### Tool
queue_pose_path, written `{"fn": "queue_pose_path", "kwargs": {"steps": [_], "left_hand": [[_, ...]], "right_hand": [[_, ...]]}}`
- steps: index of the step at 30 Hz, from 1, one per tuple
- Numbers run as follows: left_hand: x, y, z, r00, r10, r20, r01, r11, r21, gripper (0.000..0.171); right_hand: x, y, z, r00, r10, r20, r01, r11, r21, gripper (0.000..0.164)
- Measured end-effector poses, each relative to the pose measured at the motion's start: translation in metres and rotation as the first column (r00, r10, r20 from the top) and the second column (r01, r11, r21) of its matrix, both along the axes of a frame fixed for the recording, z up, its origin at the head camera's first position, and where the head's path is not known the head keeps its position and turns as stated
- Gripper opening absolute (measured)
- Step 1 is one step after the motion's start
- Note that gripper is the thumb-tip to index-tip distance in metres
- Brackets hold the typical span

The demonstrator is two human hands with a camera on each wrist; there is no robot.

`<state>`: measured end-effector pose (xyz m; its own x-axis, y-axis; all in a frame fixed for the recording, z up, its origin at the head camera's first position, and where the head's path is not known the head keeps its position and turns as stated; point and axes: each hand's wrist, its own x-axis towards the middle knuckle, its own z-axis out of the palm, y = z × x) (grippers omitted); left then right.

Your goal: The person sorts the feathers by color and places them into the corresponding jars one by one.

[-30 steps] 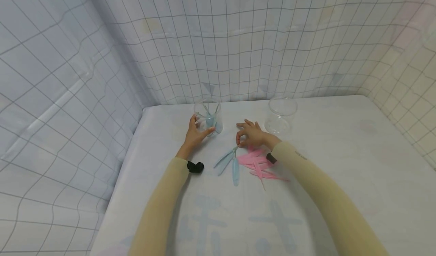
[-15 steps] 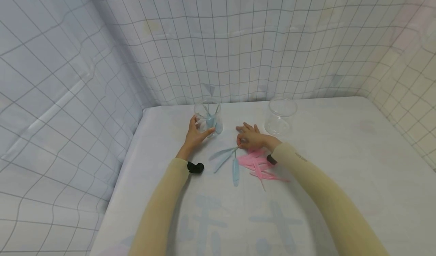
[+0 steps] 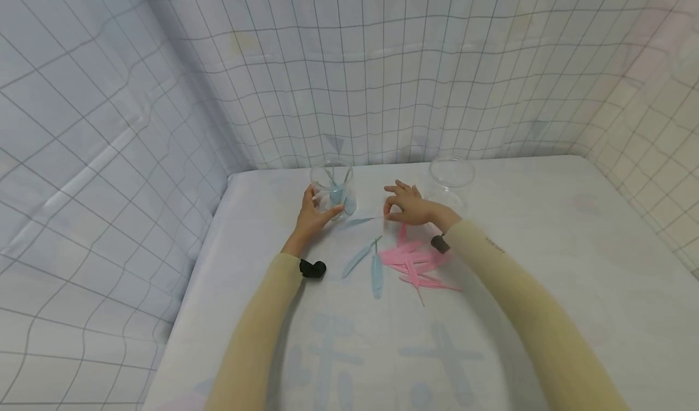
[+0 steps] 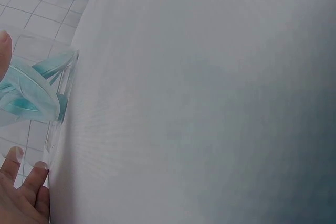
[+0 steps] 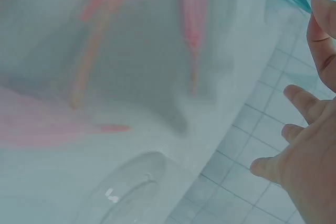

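Note:
My left hand (image 3: 314,220) curls round a clear jar (image 3: 321,177) at the back left, thumb on the near side. Light blue feathers (image 4: 34,90) stand inside that jar. Between thumb and index finger, my right hand (image 3: 409,207) pinches the quill of a blue feather (image 3: 360,221), its vane pointing left toward the jar; the other fingers are spread. Two more blue feathers (image 3: 377,275) lie on the table below it. In the right wrist view, the right hand (image 5: 310,135) shows at the right edge.
A second clear jar (image 3: 452,177) stands at the back right, partly behind the right hand. Several pink feathers (image 3: 409,258) lie in a loose pile below the right wrist. White grid-patterned cloth (image 3: 393,83) hangs behind the white-covered table (image 3: 546,235).
My right hand has drawn one blue feather away from the others and raised it up and back, its vane swinging toward the left jar. The left hand has stayed on its jar.

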<state>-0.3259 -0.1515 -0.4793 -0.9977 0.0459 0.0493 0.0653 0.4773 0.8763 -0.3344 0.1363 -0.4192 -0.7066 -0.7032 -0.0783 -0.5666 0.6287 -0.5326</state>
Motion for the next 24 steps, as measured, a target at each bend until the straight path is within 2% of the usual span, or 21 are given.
{"fn": "queue_pose_path", "kwargs": {"steps": [11, 19, 24], "left_hand": [[-0.003, -0.001, -0.001, 1.0, -0.005, -0.011, 0.005, 1.0, -0.007, 0.101], [-0.002, -0.001, -0.001, 1.0, -0.011, -0.024, 0.011, 1.0, 0.006, 0.098], [-0.003, -0.001, -0.004, 0.999, -0.004, -0.033, 0.004, 1.0, 0.006, 0.096]], "right_hand": [[-0.017, -0.001, 0.038, 0.987, -0.098, -0.13, 0.09, 0.994, -0.068, 0.013], [-0.021, -0.014, 0.061, 0.953, -0.202, -0.228, 0.199, 0.979, -0.037, 0.016], [-0.022, -0.024, 0.073, 0.931, -0.235, -0.28, 0.242, 0.97, -0.01, 0.017]]}}
